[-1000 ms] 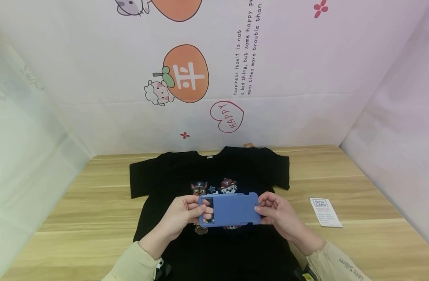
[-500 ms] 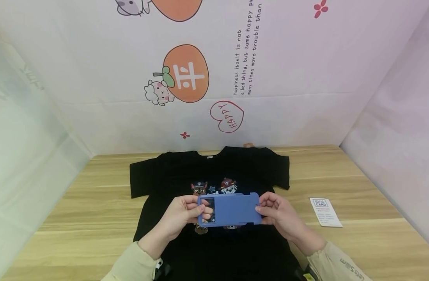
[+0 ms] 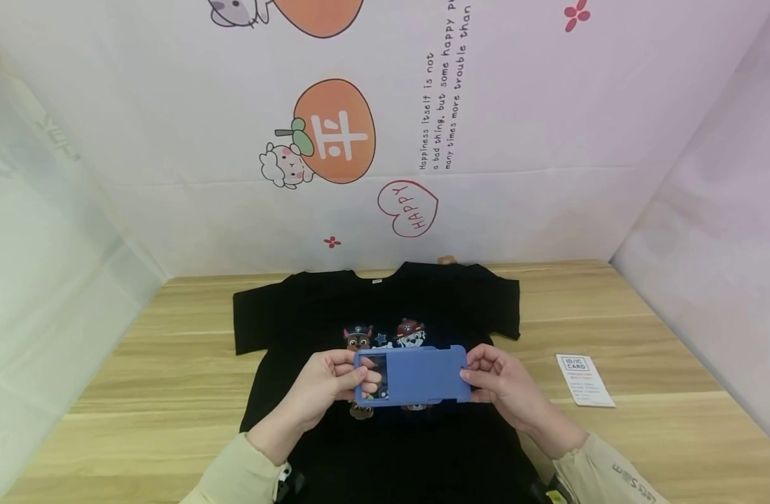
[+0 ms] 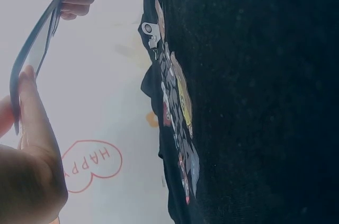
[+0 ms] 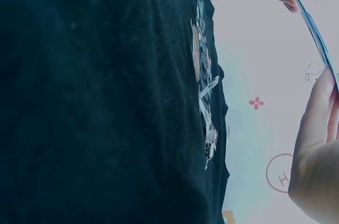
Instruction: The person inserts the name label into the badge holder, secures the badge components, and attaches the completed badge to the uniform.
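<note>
A blue plastic card holder is held sideways above a black T-shirt in the head view. Its solid panel sits partly slid out to the right, leaving a window at the left end through which fingers show. My left hand pinches the frame's left end between thumb and fingers. At the other end, my right hand pinches the panel's right edge. Both wrist views show the card holder nearly edge-on and slightly bowed, raised off the shirt.
The black T-shirt with cartoon dog prints lies spread on the wooden table. To its right is a white printed card reading "ID/IC CARD". A patterned white cloth hangs behind the table.
The panel has slid slightly right with my right hand, while the frame has shifted a little left. The window at the left end is a bit wider.
</note>
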